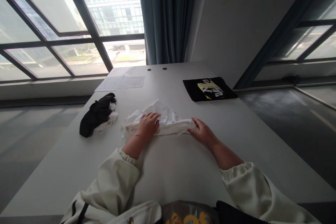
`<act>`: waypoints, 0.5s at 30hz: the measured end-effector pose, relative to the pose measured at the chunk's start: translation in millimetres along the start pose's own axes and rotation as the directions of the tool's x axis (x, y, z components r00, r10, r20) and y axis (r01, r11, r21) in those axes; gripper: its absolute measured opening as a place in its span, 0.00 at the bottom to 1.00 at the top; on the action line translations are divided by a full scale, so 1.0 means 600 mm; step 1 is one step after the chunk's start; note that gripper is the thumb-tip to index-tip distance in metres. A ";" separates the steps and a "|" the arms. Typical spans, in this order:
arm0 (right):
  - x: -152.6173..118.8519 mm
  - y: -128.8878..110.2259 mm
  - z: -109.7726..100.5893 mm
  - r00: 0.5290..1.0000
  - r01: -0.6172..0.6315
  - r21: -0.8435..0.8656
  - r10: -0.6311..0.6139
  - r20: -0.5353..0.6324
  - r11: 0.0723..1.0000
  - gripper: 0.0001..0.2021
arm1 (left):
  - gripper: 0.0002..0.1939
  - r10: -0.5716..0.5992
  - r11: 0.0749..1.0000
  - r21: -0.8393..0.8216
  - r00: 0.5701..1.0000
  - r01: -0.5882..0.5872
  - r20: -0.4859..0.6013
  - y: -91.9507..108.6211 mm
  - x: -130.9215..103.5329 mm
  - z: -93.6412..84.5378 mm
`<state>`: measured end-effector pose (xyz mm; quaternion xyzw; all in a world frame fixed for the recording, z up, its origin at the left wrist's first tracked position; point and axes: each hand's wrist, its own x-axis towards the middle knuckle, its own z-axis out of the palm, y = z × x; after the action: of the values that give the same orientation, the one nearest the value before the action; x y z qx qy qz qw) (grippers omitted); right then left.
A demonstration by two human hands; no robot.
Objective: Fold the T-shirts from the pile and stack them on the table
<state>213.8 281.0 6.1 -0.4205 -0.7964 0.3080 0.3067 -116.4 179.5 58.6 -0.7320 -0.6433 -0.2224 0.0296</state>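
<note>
Sleeves of pale cream fabric with gathered cuffs (236,171) lie nearest you, ending at your bare forearms. Your left hand (149,124) lies palm down across the left part of a crumpled white fabric garment (170,128), its fingers close together and slightly bent; whether they grip the fabric underneath, you cannot tell. Your right hand (201,131) is narrowed at the garment's right end, thumb and fingers closed on the cloth. The garment lies on a wide light-grey table (168,168), its near edge running in a long fold between your hands and a loose peak spreading just beyond your left hand.

To the left of your left hand, well apart from it, sits a rumpled black cloth bundle (97,115) with pale pinkish-white fabric (108,122) showing along its right side. Beyond your right hand is a flat, folded black cloth with a yellow and white print (210,89). Farther past your left hand, white paper sheets (131,82) lie near the table's far left corner. Past the table's far edge hangs a blue-grey curtain (168,17), beside dark-framed windows (112,3).
</note>
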 end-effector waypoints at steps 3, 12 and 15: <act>0.005 -0.015 -0.004 0.997 0.068 -0.013 -0.067 0.027 0.998 0.21 | 0.28 -0.092 0.993 -0.064 0.984 0.103 0.151 -0.017 0.033 0.025; -0.004 -0.051 -0.020 0.999 -0.045 0.326 0.043 0.012 0.944 0.24 | 0.09 -0.142 0.987 -0.071 0.990 0.143 0.025 -0.044 -0.012 0.012; -0.008 -0.055 -0.018 0.987 -0.156 0.432 0.151 0.047 0.888 0.25 | 0.09 -0.183 0.974 -0.148 0.980 0.170 -0.080 -0.035 -0.025 -0.007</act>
<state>208.1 264.6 36.2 -0.4014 -0.6738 0.5034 0.3626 -139.0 167.9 52.0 -0.6608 -0.6867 -0.3028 -0.0120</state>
